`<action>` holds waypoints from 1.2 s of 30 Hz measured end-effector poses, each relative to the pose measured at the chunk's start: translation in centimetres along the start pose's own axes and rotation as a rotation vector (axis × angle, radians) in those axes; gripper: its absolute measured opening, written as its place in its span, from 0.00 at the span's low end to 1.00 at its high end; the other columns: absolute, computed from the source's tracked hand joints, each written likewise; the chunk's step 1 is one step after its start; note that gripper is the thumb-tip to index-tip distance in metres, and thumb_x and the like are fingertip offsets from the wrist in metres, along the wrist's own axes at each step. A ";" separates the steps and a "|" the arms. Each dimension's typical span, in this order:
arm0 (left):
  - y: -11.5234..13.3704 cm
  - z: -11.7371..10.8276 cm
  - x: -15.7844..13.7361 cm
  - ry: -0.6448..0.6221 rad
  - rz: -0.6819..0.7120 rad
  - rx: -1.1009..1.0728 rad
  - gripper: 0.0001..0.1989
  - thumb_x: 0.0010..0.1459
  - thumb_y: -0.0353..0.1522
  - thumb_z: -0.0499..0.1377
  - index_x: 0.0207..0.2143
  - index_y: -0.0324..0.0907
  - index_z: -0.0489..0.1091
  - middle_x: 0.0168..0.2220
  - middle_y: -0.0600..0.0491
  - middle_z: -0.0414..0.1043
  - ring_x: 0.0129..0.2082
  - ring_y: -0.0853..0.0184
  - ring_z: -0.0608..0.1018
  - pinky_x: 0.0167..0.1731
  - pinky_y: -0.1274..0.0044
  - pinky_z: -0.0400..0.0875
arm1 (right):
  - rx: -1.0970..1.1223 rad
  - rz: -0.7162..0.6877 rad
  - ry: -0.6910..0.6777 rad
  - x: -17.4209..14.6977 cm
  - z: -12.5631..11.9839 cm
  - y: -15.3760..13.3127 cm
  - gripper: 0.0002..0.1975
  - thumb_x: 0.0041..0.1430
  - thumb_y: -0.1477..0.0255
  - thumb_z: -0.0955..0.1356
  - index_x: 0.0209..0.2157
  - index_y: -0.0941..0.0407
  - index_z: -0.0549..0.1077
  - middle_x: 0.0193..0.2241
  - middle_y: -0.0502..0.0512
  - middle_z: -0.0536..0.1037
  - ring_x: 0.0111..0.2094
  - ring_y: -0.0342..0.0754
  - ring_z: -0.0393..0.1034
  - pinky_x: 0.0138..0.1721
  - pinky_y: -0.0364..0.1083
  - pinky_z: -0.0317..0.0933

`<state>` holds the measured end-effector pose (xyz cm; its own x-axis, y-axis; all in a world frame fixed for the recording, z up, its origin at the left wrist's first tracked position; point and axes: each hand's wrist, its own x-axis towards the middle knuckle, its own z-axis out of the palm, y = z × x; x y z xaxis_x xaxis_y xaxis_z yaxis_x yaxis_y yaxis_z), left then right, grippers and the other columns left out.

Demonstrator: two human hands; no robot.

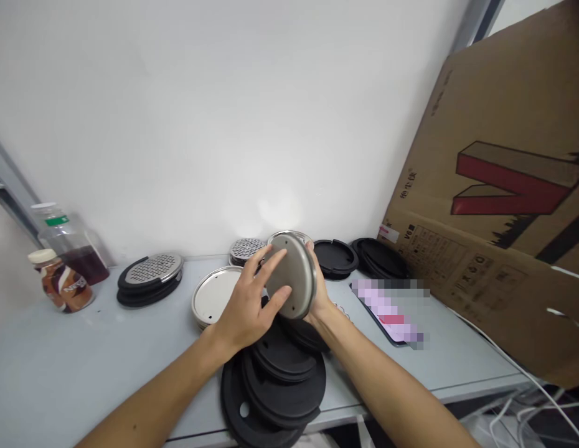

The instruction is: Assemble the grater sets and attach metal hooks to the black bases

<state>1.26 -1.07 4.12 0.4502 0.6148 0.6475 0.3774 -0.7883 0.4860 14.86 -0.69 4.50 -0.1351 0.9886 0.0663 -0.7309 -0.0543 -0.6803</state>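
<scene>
Nearest to us, a pile of black discs (284, 392) lies overlapped at the front edge of the grey table (107, 379), the lowest one jutting past the edge and showing a round hole. To the right, a white cable (508, 358) runs down over the edge.

Above the pile we hold a round metal disc (294, 277), lifted and tilted so its flat face turns toward our left. Our right hand (320, 287) grips it by the far rim from behind; its fingertips are hidden by the disc. Our left hand (249, 308) has its grip spread, thumb and fingers laid against the face, though we cannot tell how firmly they press.

Just beyond our left wrist sits a stack of silver plates (215, 297). To the right, a phone (387, 317) lies flat, its screen blurred into blocks. On the left we see a perforated disc (154, 267) in a black holder, and farther left a brown bottle (68, 289) with a pale cap, just in front of a clear bottle (86, 264) of dark red liquid.

Along the back are a second perforated disc (246, 247), a black ring (335, 261) and more black rings (381, 258). A large cardboard box (457, 249) leans at the right, and behind everything rises a white wall (215, 124).
</scene>
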 end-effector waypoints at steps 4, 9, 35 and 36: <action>-0.5 -0.3 -1.0 0.006 -0.037 -0.106 0.30 0.68 0.43 0.50 0.69 0.48 0.48 0.70 0.49 0.47 0.69 0.56 0.52 0.66 0.63 0.50 | 0.075 -0.040 0.004 -0.4 1.1 1.5 0.28 0.56 0.46 0.66 0.43 0.55 0.78 0.36 0.55 0.81 0.44 0.54 0.74 0.48 0.50 0.68; -0.3 0.3 -1.7 -0.048 -0.065 -0.077 0.36 0.66 0.46 0.51 0.70 0.46 0.42 0.72 0.49 0.38 0.70 0.56 0.45 0.68 0.62 0.45 | 0.068 -0.036 0.054 -0.6 1.2 2.4 0.27 0.57 0.46 0.65 0.41 0.54 0.78 0.36 0.55 0.81 0.48 0.56 0.73 0.51 0.52 0.67; -7.7 -7.2 2.5 0.550 -0.879 -0.897 0.21 0.68 0.42 0.46 0.45 0.36 0.72 0.36 0.45 0.78 0.33 0.62 0.81 0.33 0.72 0.78 | 0.259 0.057 -0.127 1.3 -1.3 -0.8 0.34 0.58 0.43 0.61 0.53 0.56 0.70 0.48 0.63 0.77 0.55 0.64 0.67 0.55 0.70 0.58; -8.2 -7.6 2.3 0.554 -0.893 -0.810 0.17 0.66 0.38 0.50 0.46 0.37 0.72 0.35 0.46 0.78 0.31 0.64 0.80 0.31 0.74 0.78 | 0.264 0.058 -0.123 1.4 -1.5 -0.9 0.35 0.59 0.43 0.61 0.54 0.56 0.69 0.49 0.64 0.77 0.55 0.65 0.67 0.54 0.71 0.58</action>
<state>-6.96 6.62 6.11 -0.1587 0.9872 -0.0168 -0.3038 -0.0326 0.9522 16.34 0.98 4.12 -0.2504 0.9591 0.1317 -0.8659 -0.1611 -0.4735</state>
